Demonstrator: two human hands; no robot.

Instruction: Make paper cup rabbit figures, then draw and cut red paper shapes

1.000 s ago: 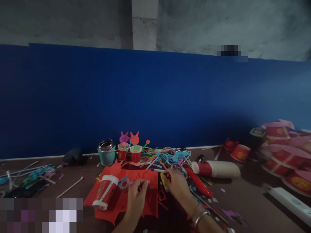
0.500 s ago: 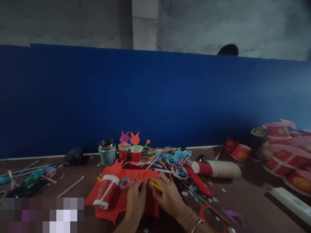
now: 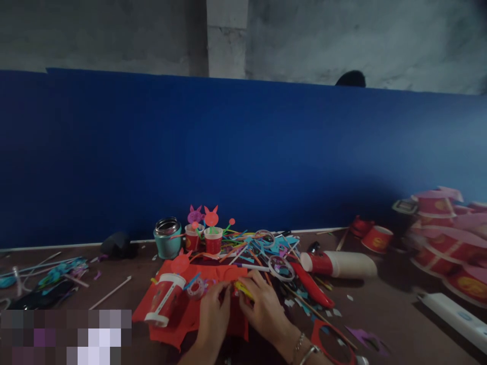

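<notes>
My left hand [image 3: 212, 315] and my right hand [image 3: 263, 306] meet over a sheet of red paper [image 3: 178, 320] near the table's front edge. The left fingers are curled and pinch something small that I cannot make out. The right hand grips a thin yellow stick [image 3: 242, 290], its tip toward the left fingers. A bracelet sits on the right wrist. A red paper cup [image 3: 163, 299] lies on its side on the red paper, just left of my hands.
Coloured straws and paper cut-outs [image 3: 251, 243] are heaped beyond my hands, with two small red cups holding animal shapes [image 3: 207, 235] and a teal jar [image 3: 167, 238]. Stacked cups lie on their side [image 3: 338, 263]. Red bowls pile up at right [image 3: 441, 238]. A blue partition [image 3: 243, 152] backs the table.
My right hand came leftward from the straw pile to meet my left hand, carrying the yellow stick. Since half a second ago both hands have barely shifted.
</notes>
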